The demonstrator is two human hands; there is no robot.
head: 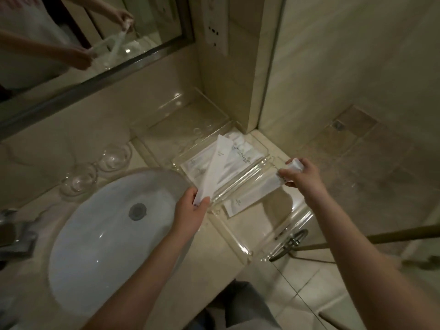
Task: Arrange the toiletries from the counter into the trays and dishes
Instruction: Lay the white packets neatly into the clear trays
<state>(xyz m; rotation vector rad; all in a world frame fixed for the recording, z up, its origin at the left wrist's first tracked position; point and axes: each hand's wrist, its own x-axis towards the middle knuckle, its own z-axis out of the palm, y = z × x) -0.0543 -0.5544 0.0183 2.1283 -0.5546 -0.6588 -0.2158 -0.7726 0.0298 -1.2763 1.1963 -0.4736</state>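
Note:
My left hand (191, 207) pinches the near end of a long white toiletry packet (215, 169), which slants up over a clear tray (263, 148) holding several white packets (240, 151). My right hand (301, 175) grips the end of another long white packet (252, 191) and a small white item at the thumb side. That packet lies across a clear ridge between trays. A nearer clear tray (292, 225) sits at the counter's edge. A third clear tray (190, 120) stands against the back wall.
A white sink basin (102, 234) lies at the left with a faucet (16, 234) at the far left. Two clear glass dishes (114, 158) (78, 182) stand behind the basin. A mirror (71, 39) reflects both hands. The counter drops to a tiled floor (357, 163) at the right.

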